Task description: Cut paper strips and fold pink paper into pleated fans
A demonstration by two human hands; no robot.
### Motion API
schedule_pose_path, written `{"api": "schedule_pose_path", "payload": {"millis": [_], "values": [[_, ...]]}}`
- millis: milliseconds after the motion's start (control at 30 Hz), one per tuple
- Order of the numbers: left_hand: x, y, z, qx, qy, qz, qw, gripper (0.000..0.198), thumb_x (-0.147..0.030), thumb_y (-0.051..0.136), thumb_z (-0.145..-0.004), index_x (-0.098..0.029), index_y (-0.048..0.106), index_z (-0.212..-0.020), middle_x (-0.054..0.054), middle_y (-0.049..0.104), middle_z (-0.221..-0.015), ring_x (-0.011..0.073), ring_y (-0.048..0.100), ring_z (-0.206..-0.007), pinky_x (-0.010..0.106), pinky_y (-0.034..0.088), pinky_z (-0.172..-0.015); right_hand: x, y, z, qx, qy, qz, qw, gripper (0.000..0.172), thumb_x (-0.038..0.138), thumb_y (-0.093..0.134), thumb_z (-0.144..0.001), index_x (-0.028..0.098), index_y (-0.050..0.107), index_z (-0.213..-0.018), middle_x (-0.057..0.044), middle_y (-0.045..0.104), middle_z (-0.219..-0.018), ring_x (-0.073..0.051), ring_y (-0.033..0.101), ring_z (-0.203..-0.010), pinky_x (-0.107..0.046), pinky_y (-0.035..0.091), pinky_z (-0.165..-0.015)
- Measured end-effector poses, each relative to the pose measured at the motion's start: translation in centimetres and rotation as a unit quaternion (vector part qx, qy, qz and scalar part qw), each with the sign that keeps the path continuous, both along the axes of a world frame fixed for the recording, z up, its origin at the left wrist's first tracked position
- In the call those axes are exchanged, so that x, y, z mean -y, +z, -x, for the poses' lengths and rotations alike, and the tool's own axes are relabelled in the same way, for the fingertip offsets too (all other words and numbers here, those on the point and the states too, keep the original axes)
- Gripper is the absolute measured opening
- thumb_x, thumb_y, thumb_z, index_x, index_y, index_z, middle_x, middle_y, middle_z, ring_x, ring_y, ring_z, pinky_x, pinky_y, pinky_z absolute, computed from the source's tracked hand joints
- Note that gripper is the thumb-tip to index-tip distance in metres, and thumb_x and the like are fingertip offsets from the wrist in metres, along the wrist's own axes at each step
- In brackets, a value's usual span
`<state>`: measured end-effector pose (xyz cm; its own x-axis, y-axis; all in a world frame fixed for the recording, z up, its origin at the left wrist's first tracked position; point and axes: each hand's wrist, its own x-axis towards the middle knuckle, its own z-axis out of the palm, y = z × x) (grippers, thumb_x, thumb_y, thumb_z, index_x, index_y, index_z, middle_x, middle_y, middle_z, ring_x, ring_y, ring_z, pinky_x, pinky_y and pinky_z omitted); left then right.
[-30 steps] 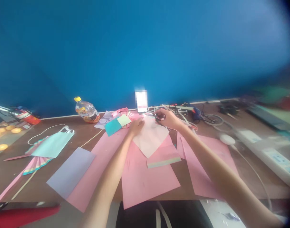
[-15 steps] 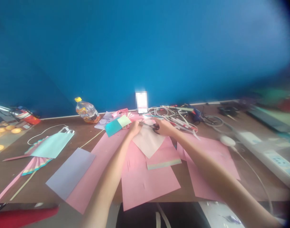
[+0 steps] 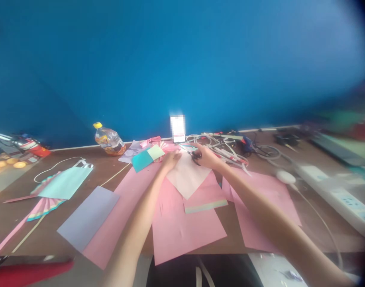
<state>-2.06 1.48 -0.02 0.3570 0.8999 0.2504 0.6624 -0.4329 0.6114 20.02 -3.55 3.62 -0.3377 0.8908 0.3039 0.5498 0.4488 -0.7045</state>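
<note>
A pale sheet of paper [image 3: 188,179] lies with one corner toward me, over several pink sheets. My left hand [image 3: 171,159] is closed at its left edge; the fingertips are small and hard to make out. My right hand [image 3: 207,156] grips dark-handled scissors [image 3: 196,158] above the sheet's upper right part. Their blades point up and left, and one finger stretches toward the phone. A pink piece with a pale striped edge [image 3: 206,206] lies partly under the pale sheet.
A lit phone [image 3: 178,129] stands against the blue wall. Left are a drink bottle [image 3: 109,140], teal paper [image 3: 142,160], a lavender sheet [image 3: 88,217] and a light-blue mask [image 3: 67,181]. Tangled cables [image 3: 224,147] and a power strip [image 3: 340,199] occupy the right side.
The scissors have swung from lying nearly level, close to my left hand, to pointing up and left. A gap has opened between the scissors and my left hand.
</note>
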Motion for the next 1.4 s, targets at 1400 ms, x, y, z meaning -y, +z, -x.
{"api": "schedule_pose_path", "payload": {"millis": [1400], "values": [[1.8,2.1,-0.4,0.088,0.074,-0.095,0.989,0.037,-0.045,0.035,-0.096,-0.021,0.039,-0.068,-0.002,0.039,-0.056,0.0152,0.043,-0.056,0.029,0.027,-0.058,0.1,6.1,-7.8,0.09,-0.034,0.106,0.99,0.03,0.032,0.056,-0.083,0.022,0.064,-0.11,-0.006,0.069,-0.097,-0.023,0.061,-0.086,-0.032,0.047,-0.071]]}}
